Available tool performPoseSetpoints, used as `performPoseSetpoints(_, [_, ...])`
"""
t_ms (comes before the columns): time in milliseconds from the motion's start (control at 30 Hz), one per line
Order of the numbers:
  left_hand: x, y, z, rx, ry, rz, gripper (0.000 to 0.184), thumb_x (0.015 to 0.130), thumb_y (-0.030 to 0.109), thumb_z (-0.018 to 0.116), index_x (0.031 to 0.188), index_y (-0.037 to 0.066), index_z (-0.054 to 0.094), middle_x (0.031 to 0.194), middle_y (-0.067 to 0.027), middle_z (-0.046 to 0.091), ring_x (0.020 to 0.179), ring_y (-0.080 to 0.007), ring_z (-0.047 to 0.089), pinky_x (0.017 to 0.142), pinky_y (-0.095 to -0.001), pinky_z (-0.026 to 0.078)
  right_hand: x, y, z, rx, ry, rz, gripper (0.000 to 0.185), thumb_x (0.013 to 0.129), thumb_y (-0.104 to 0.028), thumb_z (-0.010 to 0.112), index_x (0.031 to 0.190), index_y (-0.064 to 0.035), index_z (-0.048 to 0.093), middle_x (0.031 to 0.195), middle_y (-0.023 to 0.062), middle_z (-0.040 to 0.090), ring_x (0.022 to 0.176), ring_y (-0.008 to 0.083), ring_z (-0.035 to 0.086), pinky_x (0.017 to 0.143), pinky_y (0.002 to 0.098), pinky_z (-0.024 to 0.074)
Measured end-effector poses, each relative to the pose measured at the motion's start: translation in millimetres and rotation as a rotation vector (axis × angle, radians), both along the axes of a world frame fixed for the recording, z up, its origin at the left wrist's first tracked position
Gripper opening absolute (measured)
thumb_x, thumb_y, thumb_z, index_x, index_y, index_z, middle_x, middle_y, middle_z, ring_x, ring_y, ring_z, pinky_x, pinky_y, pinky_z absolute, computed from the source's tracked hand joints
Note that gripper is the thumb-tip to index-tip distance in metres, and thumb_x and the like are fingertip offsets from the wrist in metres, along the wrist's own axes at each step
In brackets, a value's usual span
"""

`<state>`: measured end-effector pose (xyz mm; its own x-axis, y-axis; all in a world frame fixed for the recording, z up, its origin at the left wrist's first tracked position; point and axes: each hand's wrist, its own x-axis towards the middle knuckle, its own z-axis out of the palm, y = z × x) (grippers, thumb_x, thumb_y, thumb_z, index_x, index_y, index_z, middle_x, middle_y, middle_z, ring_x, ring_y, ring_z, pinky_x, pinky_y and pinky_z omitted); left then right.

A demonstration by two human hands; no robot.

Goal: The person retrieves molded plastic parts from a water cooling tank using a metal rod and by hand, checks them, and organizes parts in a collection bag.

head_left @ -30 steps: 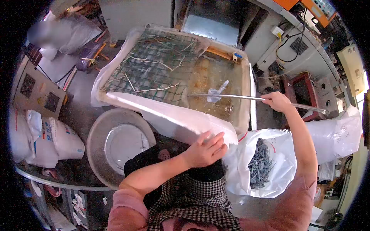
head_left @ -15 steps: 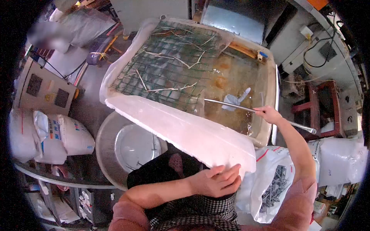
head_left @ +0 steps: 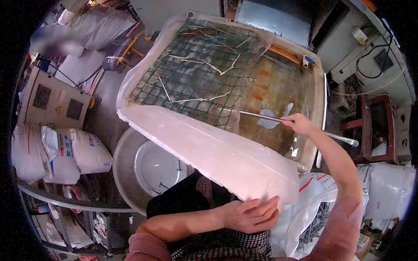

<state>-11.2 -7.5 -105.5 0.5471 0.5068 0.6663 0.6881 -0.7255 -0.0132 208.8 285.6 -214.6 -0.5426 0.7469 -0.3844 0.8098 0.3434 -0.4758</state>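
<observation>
My right hand point(head_left: 299, 125) is wrapped round a thin metal rod point(head_left: 335, 137) above the right part of a shallow water tub point(head_left: 319, 130). The rod's far end goes down toward the edge of a green wire mesh point(head_left: 187, 74); its tip is hidden. A pale bluish piece point(head_left: 267, 118) lies in the brownish water beside the rod. My left hand point(head_left: 252, 214) rests at the near end of a white foam board point(head_left: 209, 145), fingers stretched and a little apart, holding nothing. The board leans along the tub's near side.
A large round bucket point(head_left: 123, 169) stands at near left, beside white sacks point(head_left: 89, 152). An open sack point(head_left: 320, 195) with grey sticks is at near right. A reddish frame point(head_left: 363, 126) stands right of the tub, and a blue-handled valve point(head_left: 308, 60) sits at its corner.
The view has shifted slightly, so the tub appears farther right. Relative to the tub, my right hand and the rod have moved a little left. My left hand stays by the board's end.
</observation>
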Motion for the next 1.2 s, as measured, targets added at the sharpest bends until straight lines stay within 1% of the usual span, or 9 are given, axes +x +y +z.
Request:
performPoseSetpoints(67, [-1,-2,0,-0.012,-0.018,-0.005,0.018,0.085,0.028,0.046,0.098,0.019,0.054,0.105,0.0020,0.061,0.117,-0.0114,0.049,0.107,-0.0433,0.013,15,-6,38,-0.004,-0.081,-0.022,0.030,0.087,-0.033,0.059,0.112,-0.0176,0.064,0.093,0.0166,0.066,0.085,0.0299,0.064,0.077,0.0371,0.0487])
performPoseSetpoints(200, [-1,-5,-1,0.023,0.066,-0.013,0.016,0.084,0.026,0.053,0.100,0.023,0.055,0.111,-0.0024,0.061,0.113,-0.0129,0.051,0.104,-0.0460,0.020,44,-20,82,-0.039,-0.249,-0.087,0.029,0.087,-0.030,0.059,0.112,-0.0159,0.064,0.094,0.0172,0.066,0.084,0.0282,0.064,0.078,0.0348,0.0484])
performPoseSetpoints(300, [-1,-3,-1,0.040,0.091,-0.002,0.016,0.084,0.025,0.053,0.100,0.022,0.055,0.111,-0.0021,0.061,0.113,-0.0131,0.051,0.102,-0.0447,0.022,71,-23,62,0.027,-0.090,-0.063,0.029,0.087,-0.028,0.060,0.113,-0.0144,0.064,0.091,0.0166,0.067,0.078,0.0251,0.063,0.075,0.0339,0.0482])
performPoseSetpoints(433, [1,-1,2,-0.018,0.073,-0.036,0.017,0.085,0.026,0.050,0.100,0.022,0.055,0.108,-0.0012,0.060,0.112,-0.0120,0.052,0.103,-0.0441,0.020,57,-25,45,-0.056,-0.085,-0.143,0.029,0.087,-0.026,0.061,0.112,-0.0123,0.064,0.089,0.0161,0.067,0.076,0.0228,0.062,0.074,0.0334,0.0479])
performPoseSetpoints(600, [3,4,2,0.025,0.075,-0.009,0.017,0.085,0.027,0.048,0.100,0.022,0.056,0.108,-0.0009,0.060,0.112,-0.0105,0.051,0.103,-0.0444,0.018,21,-8,9,-0.065,0.058,-0.124,0.029,0.087,-0.028,0.060,0.113,-0.0138,0.064,0.091,0.0154,0.067,0.078,0.0243,0.063,0.076,0.0333,0.0481])
performPoseSetpoints(900, [11,6,-2,0.050,0.121,-0.003,0.017,0.084,0.028,0.052,0.100,0.023,0.056,0.110,-0.0005,0.061,0.111,-0.0112,0.053,0.103,-0.0447,0.018,-24,-10,-25,-0.058,0.051,-0.162,0.030,0.089,-0.031,0.056,0.113,-0.0152,0.063,0.100,0.0149,0.065,0.090,0.0301,0.062,0.080,0.0371,0.0481])
performPoseSetpoints(967, [12,8,-1,0.060,0.128,0.001,0.017,0.084,0.027,0.053,0.100,0.023,0.056,0.110,0.0000,0.061,0.110,-0.0115,0.053,0.102,-0.0444,0.019,-23,-11,-26,0.016,0.134,-0.093,0.030,0.089,-0.030,0.056,0.114,-0.0154,0.062,0.103,0.0153,0.064,0.090,0.0310,0.062,0.081,0.0386,0.0484])
performPoseSetpoints(1167, [10,5,13,0.033,0.116,0.052,0.016,0.083,0.029,0.057,0.097,0.024,0.055,0.108,0.0032,0.061,0.111,-0.0103,0.054,0.102,-0.0458,0.019,18,-2,31,0.095,-0.118,0.152,0.029,0.089,-0.030,0.053,0.108,-0.0100,0.062,0.100,0.0178,0.063,0.090,0.0355,0.061,0.078,0.0417,0.0489])
performPoseSetpoints(1200, [11,3,8,0.043,0.116,0.051,0.015,0.083,0.029,0.058,0.097,0.023,0.055,0.107,0.0037,0.061,0.111,-0.0110,0.054,0.102,-0.0469,0.018,32,-4,41,0.090,-0.128,0.246,0.028,0.090,-0.029,0.051,0.110,-0.0098,0.058,0.091,0.0180,0.064,0.078,0.0330,0.062,0.071,0.0434,0.0491])
